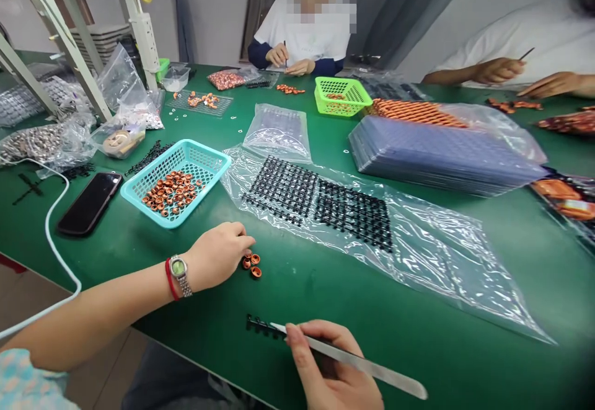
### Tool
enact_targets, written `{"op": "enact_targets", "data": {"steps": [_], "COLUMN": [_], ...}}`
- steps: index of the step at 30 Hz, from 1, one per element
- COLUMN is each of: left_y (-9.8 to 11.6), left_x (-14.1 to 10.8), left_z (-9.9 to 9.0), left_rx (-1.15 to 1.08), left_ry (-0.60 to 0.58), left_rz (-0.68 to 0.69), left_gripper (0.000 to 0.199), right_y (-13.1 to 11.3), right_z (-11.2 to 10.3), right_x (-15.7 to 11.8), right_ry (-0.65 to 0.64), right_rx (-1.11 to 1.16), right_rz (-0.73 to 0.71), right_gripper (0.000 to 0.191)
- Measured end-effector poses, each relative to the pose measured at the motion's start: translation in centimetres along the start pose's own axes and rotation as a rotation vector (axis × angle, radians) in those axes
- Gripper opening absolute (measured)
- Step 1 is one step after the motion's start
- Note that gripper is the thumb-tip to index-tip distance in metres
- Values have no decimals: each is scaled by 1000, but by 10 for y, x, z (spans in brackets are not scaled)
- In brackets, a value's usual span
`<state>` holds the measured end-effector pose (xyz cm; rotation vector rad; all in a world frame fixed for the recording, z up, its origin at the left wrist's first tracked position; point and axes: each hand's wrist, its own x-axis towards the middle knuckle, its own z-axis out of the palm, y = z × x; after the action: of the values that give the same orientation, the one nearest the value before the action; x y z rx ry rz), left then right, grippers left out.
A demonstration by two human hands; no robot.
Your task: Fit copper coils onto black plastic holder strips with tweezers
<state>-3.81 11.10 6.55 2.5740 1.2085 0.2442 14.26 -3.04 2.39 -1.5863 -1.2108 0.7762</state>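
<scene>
My left hand (pixel 220 255), with a watch on its wrist, is closed with its fingertips down at a few small orange ring-shaped caps (pixel 255 271) on the green table. What sits between those fingertips is hidden. Held in my right hand (pixel 334 366) are metal tweezers (pixel 372 369), pinched between thumb and fingers, their tip pointing left. That tip lies over a short black toothed strip (pixel 260 325) near the table's front edge; my right fingertips cover its right end. Behind my left hand, a light-blue basket (pixel 216 171) contains many similar orange caps.
Black strips (pixel 283 187) lie in rows on a clear plastic sheet (pixel 432 255). A stack of clear trays (pixel 437 155) and a green basket (pixel 320 103) stand behind. A phone (pixel 90 204) and white cable (pixel 51 224) are at left. Two people (pixel 302 38) work opposite.
</scene>
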Motion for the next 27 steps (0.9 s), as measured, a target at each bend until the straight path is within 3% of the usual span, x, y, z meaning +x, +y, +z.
{"op": "enact_targets", "data": {"steps": [6, 9, 12, 17, 20, 24, 27], "left_y": [-4, 10, 29, 50, 55, 57, 56], "left_x": [2, -18, -44, -72, -75, -75, -76], "left_z": [-2, -11, -12, 8, 20, 25, 24], "left_rx": [-69, -168, -415, -681, -667, -615, -658], "left_ry": [4, 54, 102, 24, 6, 38, 58], "left_rz": [-40, -49, -10, -88, -160, -123, -117], "left_gripper": [15, 14, 22, 20, 16, 17, 22], "right_y": [5, 2, 1, 0, -1, -3, -4], "right_z": [4, 6, 7, 7, 5, 3, 1], "right_x": [2, 3, 4, 4, 5, 7, 9], "right_ry": [-66, -94, -98, -98, -142, -186, -145], "right_rx": [-89, -88, -89, -89, -55, 47, 101], "right_rz": [-70, -58, -71, -109, -96, -77, -36], "right_gripper": [27, 26, 26, 23, 22, 18, 17]}}
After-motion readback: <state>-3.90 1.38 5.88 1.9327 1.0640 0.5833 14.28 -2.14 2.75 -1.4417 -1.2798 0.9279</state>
